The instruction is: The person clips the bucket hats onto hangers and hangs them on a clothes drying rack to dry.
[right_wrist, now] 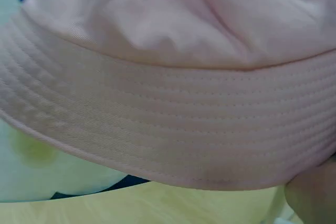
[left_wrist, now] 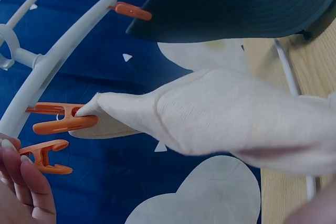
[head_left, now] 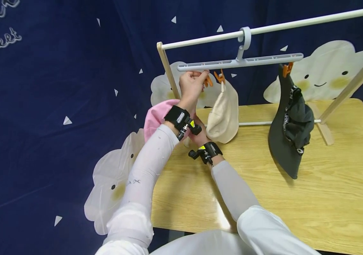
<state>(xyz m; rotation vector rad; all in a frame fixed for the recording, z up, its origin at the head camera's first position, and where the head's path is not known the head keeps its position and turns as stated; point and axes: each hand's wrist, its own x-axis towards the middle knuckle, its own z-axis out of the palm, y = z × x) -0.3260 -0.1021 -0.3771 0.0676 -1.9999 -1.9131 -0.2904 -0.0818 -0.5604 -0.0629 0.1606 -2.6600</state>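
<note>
My left hand pinches the handle end of an orange clip just under the left part of the pale hanger. Below it, my right hand holds a pink bucket hat by its brim, partly hidden behind the left forearm. The hat's stitched brim and crumpled crown fill the right wrist view, with a bit of the hand at the lower right corner. Beside the left hand, another orange clip grips a cream hat, which hangs downward.
A dark brimmed hat hangs from an orange clip at the hanger's right end. The hanger hooks over a white rod on a wooden-legged rack. Beneath is a wooden table; a navy curtain hangs behind.
</note>
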